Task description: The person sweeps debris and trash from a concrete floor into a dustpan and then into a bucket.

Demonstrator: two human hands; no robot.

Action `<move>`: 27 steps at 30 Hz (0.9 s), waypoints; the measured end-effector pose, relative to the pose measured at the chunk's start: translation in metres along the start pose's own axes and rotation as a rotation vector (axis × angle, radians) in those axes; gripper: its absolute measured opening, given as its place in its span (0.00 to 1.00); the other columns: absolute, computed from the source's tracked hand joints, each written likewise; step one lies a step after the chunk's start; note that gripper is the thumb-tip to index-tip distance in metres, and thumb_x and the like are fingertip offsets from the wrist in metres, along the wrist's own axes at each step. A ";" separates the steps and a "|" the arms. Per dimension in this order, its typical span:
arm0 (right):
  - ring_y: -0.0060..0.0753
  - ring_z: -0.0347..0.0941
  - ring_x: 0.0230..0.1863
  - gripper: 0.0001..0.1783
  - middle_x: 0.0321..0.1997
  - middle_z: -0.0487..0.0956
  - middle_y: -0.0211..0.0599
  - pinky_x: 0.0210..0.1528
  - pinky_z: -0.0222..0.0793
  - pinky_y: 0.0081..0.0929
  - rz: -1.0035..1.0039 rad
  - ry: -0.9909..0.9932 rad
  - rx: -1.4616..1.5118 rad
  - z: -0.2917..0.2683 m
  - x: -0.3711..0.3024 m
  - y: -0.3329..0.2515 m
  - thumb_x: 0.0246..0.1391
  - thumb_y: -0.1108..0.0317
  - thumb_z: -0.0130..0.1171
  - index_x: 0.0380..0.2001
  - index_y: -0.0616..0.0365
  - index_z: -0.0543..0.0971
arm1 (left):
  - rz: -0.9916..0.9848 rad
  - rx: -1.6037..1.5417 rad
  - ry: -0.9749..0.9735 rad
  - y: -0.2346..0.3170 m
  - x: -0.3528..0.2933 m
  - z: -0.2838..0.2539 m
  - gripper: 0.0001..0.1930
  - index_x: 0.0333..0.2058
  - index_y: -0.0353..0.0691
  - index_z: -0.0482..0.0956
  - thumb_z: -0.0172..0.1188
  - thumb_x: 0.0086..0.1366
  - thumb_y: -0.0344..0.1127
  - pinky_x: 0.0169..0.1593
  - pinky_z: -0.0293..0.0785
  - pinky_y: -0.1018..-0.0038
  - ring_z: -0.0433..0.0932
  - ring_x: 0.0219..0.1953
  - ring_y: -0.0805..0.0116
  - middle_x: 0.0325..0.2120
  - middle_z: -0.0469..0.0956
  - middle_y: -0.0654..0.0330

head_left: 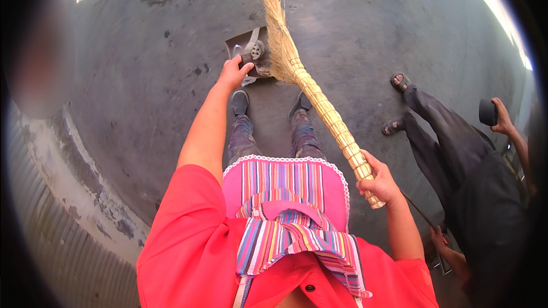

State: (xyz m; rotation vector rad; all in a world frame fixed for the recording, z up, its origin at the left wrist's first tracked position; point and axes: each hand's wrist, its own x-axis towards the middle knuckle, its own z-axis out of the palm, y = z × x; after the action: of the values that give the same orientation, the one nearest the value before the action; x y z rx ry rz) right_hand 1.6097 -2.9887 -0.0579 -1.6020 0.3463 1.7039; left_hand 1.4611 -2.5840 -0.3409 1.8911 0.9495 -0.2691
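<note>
My right hand (pixel 379 180) is wrapped round the bound handle end of a straw broom (pixel 322 105). The broom slants up and left, and its bristles fan out against the right side of a dark, flat dustpan (pixel 231 43). My left hand (pixel 234 73) grips the near left edge of the dustpan, thumb on top. On the pan lie a pale strip (pixel 252 39), a round grey piece with holes (pixel 257 50) and some clear crumpled plastic, partly hidden behind my fingers.
My shoes (pixel 240 103) stand just behind the dustpan on the grey floor (pixel 148 51). To the right is another person in dark trousers (pixel 436 122) and sandals, one hand (pixel 502 117) holding a dark object. A corrugated wall (pixel 63 239) curves along the lower left.
</note>
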 end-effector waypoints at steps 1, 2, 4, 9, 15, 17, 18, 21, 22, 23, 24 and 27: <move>0.19 0.66 0.19 0.42 0.26 0.71 0.31 0.21 0.63 0.19 -0.005 0.042 0.003 0.004 -0.007 0.000 0.32 0.81 0.54 0.59 0.59 0.61 | -0.034 -0.006 -0.038 -0.001 -0.001 -0.005 0.14 0.32 0.34 0.74 0.61 0.56 0.40 0.37 0.68 0.71 0.69 0.31 0.69 0.27 0.74 0.57; 0.19 0.66 0.19 0.43 0.26 0.71 0.31 0.21 0.63 0.20 -0.010 0.093 0.013 0.010 -0.016 0.000 0.32 0.81 0.54 0.59 0.59 0.60 | -0.063 -0.014 -0.085 0.008 -0.001 -0.011 0.16 0.32 0.34 0.73 0.61 0.56 0.43 0.38 0.68 0.68 0.71 0.33 0.62 0.29 0.73 0.52; 0.20 0.67 0.19 0.44 0.26 0.71 0.32 0.20 0.63 0.20 -0.013 0.181 -0.032 0.020 -0.017 0.003 0.32 0.81 0.54 0.60 0.59 0.59 | -0.060 0.040 -0.099 0.014 -0.002 -0.010 0.17 0.32 0.35 0.73 0.61 0.55 0.44 0.37 0.68 0.67 0.71 0.32 0.60 0.29 0.73 0.50; 0.20 0.66 0.18 0.42 0.24 0.69 0.31 0.21 0.64 0.20 -0.057 0.227 -0.147 0.050 0.048 0.008 0.33 0.80 0.55 0.59 0.60 0.58 | -0.016 0.066 -0.047 0.011 0.000 -0.007 0.18 0.31 0.35 0.72 0.61 0.55 0.46 0.39 0.67 0.66 0.70 0.34 0.57 0.29 0.73 0.49; 0.19 0.66 0.20 0.40 0.27 0.70 0.31 0.22 0.65 0.19 -0.080 0.027 -0.025 0.095 0.063 0.031 0.32 0.81 0.55 0.57 0.60 0.62 | -0.008 0.099 -0.064 0.014 -0.002 -0.012 0.21 0.31 0.35 0.71 0.60 0.55 0.50 0.41 0.67 0.62 0.71 0.37 0.48 0.30 0.74 0.46; 0.21 0.67 0.20 0.42 0.27 0.71 0.32 0.21 0.65 0.19 -0.077 0.027 0.001 0.092 0.050 0.032 0.32 0.82 0.54 0.58 0.60 0.61 | -0.037 0.094 -0.096 0.008 -0.002 -0.015 0.22 0.32 0.35 0.71 0.59 0.55 0.52 0.41 0.68 0.62 0.73 0.37 0.50 0.31 0.75 0.48; 0.20 0.67 0.21 0.41 0.27 0.71 0.32 0.22 0.65 0.19 -0.069 0.047 0.035 0.086 0.039 0.031 0.31 0.82 0.54 0.57 0.59 0.62 | -0.056 0.156 -0.118 0.018 -0.005 -0.021 0.22 0.32 0.36 0.72 0.59 0.55 0.52 0.42 0.68 0.62 0.73 0.38 0.50 0.31 0.76 0.49; 0.19 0.67 0.21 0.40 0.26 0.71 0.31 0.23 0.65 0.18 -0.021 0.108 0.094 0.071 -0.008 0.004 0.30 0.81 0.54 0.56 0.59 0.64 | -0.111 0.290 -0.214 0.039 -0.017 -0.042 0.24 0.34 0.37 0.73 0.56 0.56 0.56 0.44 0.68 0.63 0.74 0.43 0.53 0.36 0.76 0.50; 0.20 0.67 0.19 0.41 0.26 0.71 0.31 0.21 0.65 0.19 0.014 0.115 0.065 0.063 -0.019 -0.009 0.30 0.82 0.54 0.56 0.60 0.64 | -0.129 0.283 -0.197 0.032 -0.022 -0.049 0.23 0.36 0.37 0.74 0.56 0.56 0.54 0.43 0.68 0.64 0.74 0.41 0.55 0.35 0.77 0.51; 0.21 0.67 0.16 0.41 0.25 0.70 0.31 0.18 0.64 0.19 -0.028 0.151 -0.006 0.059 -0.023 -0.020 0.29 0.83 0.54 0.56 0.59 0.64 | -0.132 0.282 -0.194 0.027 -0.024 -0.054 0.22 0.37 0.37 0.75 0.57 0.57 0.53 0.43 0.69 0.65 0.75 0.39 0.57 0.35 0.78 0.52; 0.20 0.67 0.16 0.41 0.25 0.70 0.31 0.19 0.64 0.19 -0.072 0.182 -0.077 0.059 -0.024 -0.036 0.30 0.83 0.53 0.57 0.59 0.63 | -0.127 0.292 -0.197 0.025 -0.023 -0.058 0.22 0.39 0.37 0.76 0.57 0.57 0.51 0.42 0.69 0.66 0.76 0.38 0.59 0.34 0.78 0.53; 0.23 0.69 0.20 0.43 0.22 0.71 0.36 0.24 0.67 0.24 -0.185 0.298 -0.607 0.042 0.010 -0.079 0.32 0.77 0.54 0.60 0.61 0.59 | -0.127 0.311 -0.158 0.015 -0.027 -0.073 0.21 0.37 0.36 0.76 0.57 0.57 0.51 0.42 0.69 0.67 0.76 0.38 0.59 0.33 0.78 0.52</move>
State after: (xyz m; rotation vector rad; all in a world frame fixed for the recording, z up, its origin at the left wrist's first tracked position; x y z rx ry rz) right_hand 1.6326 -2.9041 -0.0368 -2.2549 -0.2013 1.5035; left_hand 1.4386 -2.5403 -0.2791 2.0548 0.9640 -0.6649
